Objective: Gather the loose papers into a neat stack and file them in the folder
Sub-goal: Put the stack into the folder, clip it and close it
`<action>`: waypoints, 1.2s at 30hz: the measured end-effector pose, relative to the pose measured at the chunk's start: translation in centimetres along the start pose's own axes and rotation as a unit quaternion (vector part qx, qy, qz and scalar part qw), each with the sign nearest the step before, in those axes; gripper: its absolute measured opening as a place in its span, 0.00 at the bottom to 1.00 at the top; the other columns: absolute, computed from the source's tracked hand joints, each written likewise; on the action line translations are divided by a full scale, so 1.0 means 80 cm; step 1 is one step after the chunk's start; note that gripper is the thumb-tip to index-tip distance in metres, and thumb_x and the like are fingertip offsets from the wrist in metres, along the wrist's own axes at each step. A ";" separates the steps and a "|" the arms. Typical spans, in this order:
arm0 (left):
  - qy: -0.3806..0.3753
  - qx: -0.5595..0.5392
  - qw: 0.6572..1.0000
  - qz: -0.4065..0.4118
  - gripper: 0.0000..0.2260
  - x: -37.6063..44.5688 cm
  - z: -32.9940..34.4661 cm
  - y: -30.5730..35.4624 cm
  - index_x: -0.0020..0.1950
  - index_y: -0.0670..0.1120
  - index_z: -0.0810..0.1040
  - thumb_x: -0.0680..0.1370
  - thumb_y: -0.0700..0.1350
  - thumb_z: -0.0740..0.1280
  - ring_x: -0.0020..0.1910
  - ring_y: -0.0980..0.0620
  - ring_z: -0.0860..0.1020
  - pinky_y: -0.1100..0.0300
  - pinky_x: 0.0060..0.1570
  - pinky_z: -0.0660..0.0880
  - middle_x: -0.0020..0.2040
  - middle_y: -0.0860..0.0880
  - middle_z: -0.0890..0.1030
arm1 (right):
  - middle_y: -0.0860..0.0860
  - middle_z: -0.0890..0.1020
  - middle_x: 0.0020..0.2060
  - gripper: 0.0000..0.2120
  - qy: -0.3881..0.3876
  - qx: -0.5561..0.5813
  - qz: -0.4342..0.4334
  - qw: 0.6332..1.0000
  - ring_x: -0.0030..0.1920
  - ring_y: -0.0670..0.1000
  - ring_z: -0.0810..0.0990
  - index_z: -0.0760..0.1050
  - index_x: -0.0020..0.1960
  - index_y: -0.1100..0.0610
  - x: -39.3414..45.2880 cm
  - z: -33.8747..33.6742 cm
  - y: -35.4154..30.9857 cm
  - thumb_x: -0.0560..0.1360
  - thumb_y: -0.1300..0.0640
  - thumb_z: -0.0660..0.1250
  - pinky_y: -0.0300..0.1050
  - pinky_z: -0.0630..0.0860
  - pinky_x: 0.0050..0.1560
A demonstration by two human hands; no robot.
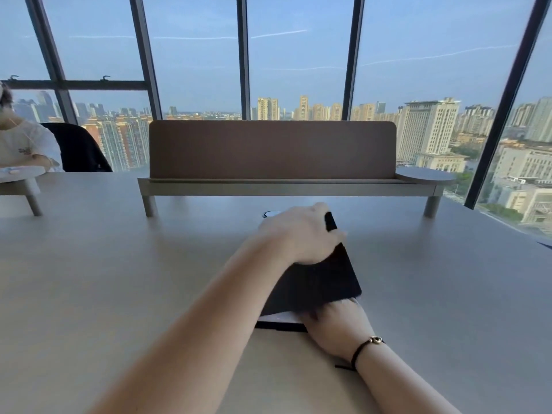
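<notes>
Right hand [334, 319] fingers hide under the black folder [316, 282] cover, state untellable; left hand [298, 237] grips its top edge.

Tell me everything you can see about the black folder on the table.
The black folder is flat, dark and matte, with a stiff-looking cover. It lies on the grey table just in front of the person, its upper cover lifted at an angle. The left hand grips the far top edge of that cover. The right hand reaches under it, fingers hidden inside. A pale strip, apparently paper, shows between the raised cover and the black lower edge resting on the table.
</notes>
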State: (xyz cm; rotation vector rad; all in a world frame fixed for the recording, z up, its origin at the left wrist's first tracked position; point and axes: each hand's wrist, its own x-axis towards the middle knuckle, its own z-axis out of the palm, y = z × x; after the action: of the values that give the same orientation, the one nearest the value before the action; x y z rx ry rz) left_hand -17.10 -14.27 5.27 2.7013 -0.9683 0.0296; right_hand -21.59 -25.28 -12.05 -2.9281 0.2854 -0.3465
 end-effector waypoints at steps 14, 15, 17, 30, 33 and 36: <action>-0.038 -0.102 0.993 -0.047 0.24 0.008 0.165 -0.161 0.79 0.56 0.59 0.83 0.57 0.51 0.79 0.51 0.55 0.51 0.76 0.56 0.80 0.58 0.56 | 0.52 0.87 0.38 0.10 0.260 0.528 0.239 0.773 0.37 0.52 0.82 0.83 0.41 0.54 0.006 -0.049 0.049 0.80 0.56 0.66 0.47 0.75 0.43; -0.036 -0.102 0.993 -0.043 0.24 0.008 0.167 -0.162 0.79 0.56 0.59 0.82 0.58 0.51 0.80 0.51 0.55 0.51 0.76 0.56 0.80 0.58 0.56 | 0.51 0.87 0.37 0.11 0.264 0.544 0.238 0.760 0.37 0.53 0.83 0.83 0.40 0.54 0.007 -0.056 0.048 0.79 0.55 0.67 0.48 0.77 0.44; -0.036 -0.088 0.995 -0.040 0.25 0.007 0.171 -0.162 0.79 0.56 0.59 0.82 0.59 0.51 0.80 0.50 0.54 0.51 0.76 0.55 0.80 0.59 0.55 | 0.48 0.87 0.37 0.11 0.275 0.539 0.231 0.762 0.38 0.52 0.85 0.83 0.40 0.52 0.010 -0.065 0.049 0.79 0.53 0.67 0.49 0.80 0.45; -0.055 -0.061 0.996 -0.028 0.26 0.030 0.190 -0.132 0.78 0.53 0.60 0.80 0.55 0.54 0.80 0.47 0.52 0.51 0.76 0.56 0.81 0.55 0.56 | 0.42 0.67 0.76 0.22 -0.059 0.098 0.030 0.993 0.78 0.44 0.58 0.69 0.72 0.43 0.019 -0.012 -0.021 0.83 0.39 0.49 0.54 0.48 0.78; -0.031 -0.019 0.999 -0.019 0.22 0.052 0.183 -0.135 0.73 0.56 0.67 0.80 0.59 0.55 0.76 0.49 0.60 0.49 0.72 0.62 0.78 0.57 0.62 | 0.41 0.63 0.78 0.26 -0.065 0.057 0.019 0.996 0.80 0.45 0.54 0.63 0.76 0.42 0.020 -0.004 -0.009 0.81 0.36 0.49 0.58 0.46 0.79; -0.034 0.030 0.998 -0.031 0.26 0.083 0.183 -0.135 0.75 0.54 0.64 0.79 0.62 0.53 0.76 0.48 0.60 0.49 0.72 0.61 0.79 0.56 0.62 | 0.42 0.61 0.79 0.29 -0.066 0.035 0.002 0.997 0.80 0.46 0.53 0.60 0.78 0.43 0.018 -0.001 0.000 0.80 0.33 0.49 0.60 0.45 0.79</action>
State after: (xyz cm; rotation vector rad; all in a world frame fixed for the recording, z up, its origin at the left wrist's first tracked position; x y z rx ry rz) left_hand -6.24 -14.21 -10.74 2.8021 -0.9146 -0.0468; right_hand -20.24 -25.55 -11.65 -2.8658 0.2540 -0.1582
